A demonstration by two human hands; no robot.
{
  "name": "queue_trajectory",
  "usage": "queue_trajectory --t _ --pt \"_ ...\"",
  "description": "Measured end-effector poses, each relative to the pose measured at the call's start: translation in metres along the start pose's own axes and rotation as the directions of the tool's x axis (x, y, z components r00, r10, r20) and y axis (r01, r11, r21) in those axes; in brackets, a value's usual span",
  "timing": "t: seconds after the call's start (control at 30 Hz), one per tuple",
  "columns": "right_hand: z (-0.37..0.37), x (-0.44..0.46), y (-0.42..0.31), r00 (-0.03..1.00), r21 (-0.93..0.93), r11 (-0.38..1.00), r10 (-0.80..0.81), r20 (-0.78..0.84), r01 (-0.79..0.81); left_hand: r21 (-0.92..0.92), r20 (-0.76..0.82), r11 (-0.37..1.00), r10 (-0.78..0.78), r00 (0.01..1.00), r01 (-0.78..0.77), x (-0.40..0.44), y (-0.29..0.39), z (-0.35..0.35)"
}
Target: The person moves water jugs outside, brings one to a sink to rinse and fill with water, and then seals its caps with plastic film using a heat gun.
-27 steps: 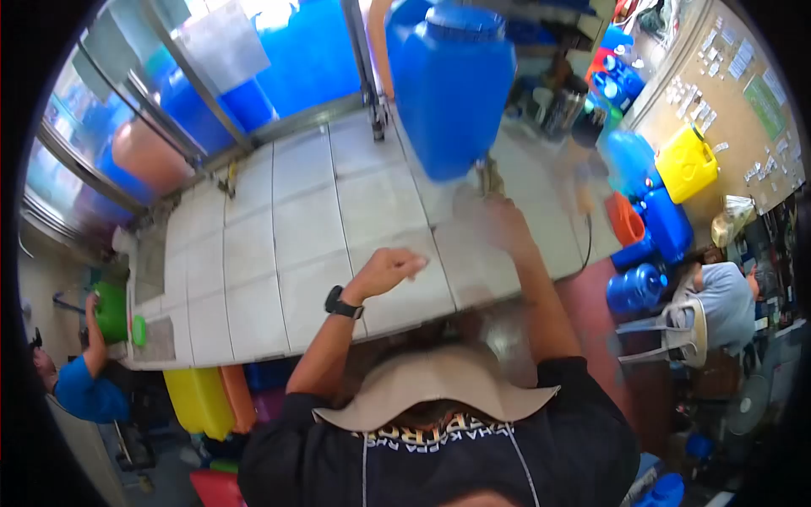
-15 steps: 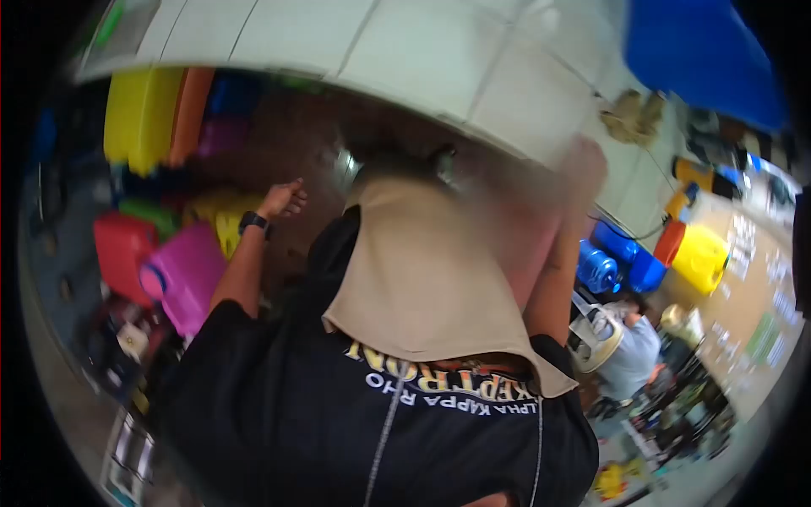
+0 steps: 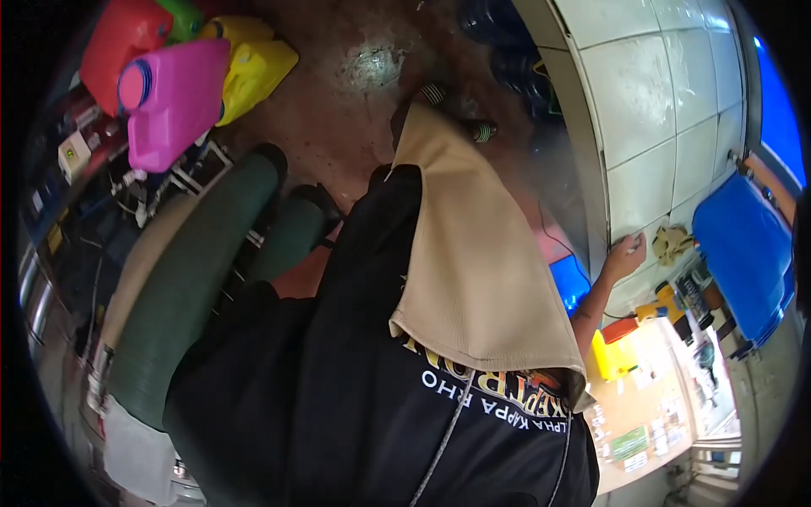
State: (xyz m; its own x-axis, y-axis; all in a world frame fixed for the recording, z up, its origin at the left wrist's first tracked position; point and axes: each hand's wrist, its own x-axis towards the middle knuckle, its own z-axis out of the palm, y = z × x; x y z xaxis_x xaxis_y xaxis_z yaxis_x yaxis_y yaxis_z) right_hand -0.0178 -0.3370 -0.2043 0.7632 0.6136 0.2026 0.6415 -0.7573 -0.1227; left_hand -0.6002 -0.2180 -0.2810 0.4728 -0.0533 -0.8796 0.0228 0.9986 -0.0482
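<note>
Tiled counter [image 3: 629, 111], tan cloth [image 3: 672, 243] near hand [image 3: 625, 257]

Open tiles [image 3: 627, 106] beside right hand [image 3: 626, 257], probable cloth [image 3: 672, 244] ahead, blue container [image 3: 743, 253] blocking beyond

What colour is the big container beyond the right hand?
The big container is blue, best seen in the head view.

Wearer: black printed shirt [image 3: 355, 372], tan hat brim [image 3: 477, 262], striped footwear [image 3: 484, 131].
The shirt is bearing white lettering [image 3: 498, 409], including "KAPPA RHO", beside larger gold-toned print [image 3: 483, 376] that the brim is partly covering; pale seams [image 3: 448, 439] are running toward the near edge. At far centre, the dark footwear is showing light stripes. The right hand [image 3: 623, 258] is showing bare.
</note>
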Motion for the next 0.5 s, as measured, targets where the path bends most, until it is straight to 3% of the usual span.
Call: queue_trajectory --t 0.07,0.13,0.2,0.27,0.3,0.43,0.5 --pt "-0.006 0.002 0.003 0.999 -0.017 0.999 -0.037 0.018 0.037 -0.051 0.035 0.998 0.047 0.998 -0.045 0.0 0.002 -0.002" --pt "-0.01 0.003 0.0 0.992 0.044 0.996 0.067 0.106 -0.072 -0.094 0.08 0.99 0.109 0.991 -0.102 0.0 0.006 -0.004" --pt "-0.011 0.0 -0.005 0.991 0.049 0.997 0.057 0.122 -0.064 -0.156 0.137 0.975 0.183 0.974 -0.161 0.001 0.01 -0.012" --pt "-0.009 -0.001 -0.002 0.992 0.084 0.994 0.057 0.115 -0.067 -0.269 0.319 0.961 0.149 0.936 -0.061 0.016 0.015 -0.031" --pt "-0.009 -0.001 0.001 0.993 0.086 0.995 0.041 0.115 -0.051 -0.303 0.435 0.951 0.083 0.897 0.059 0.022 0.021 -0.034" --pt "-0.01 0.003 -0.001 0.985 0.032 0.998 0.038 0.168 -0.044 -0.138 0.275 0.99 0.004 0.961 0.035 0.018 0.031 -0.024" --pt "-0.011 0.001 -0.004 0.983 0.032 0.997 0.068 0.171 -0.075 -0.054 0.077 0.994 -0.091 0.993 0.095 0.011 0.041 -0.002"
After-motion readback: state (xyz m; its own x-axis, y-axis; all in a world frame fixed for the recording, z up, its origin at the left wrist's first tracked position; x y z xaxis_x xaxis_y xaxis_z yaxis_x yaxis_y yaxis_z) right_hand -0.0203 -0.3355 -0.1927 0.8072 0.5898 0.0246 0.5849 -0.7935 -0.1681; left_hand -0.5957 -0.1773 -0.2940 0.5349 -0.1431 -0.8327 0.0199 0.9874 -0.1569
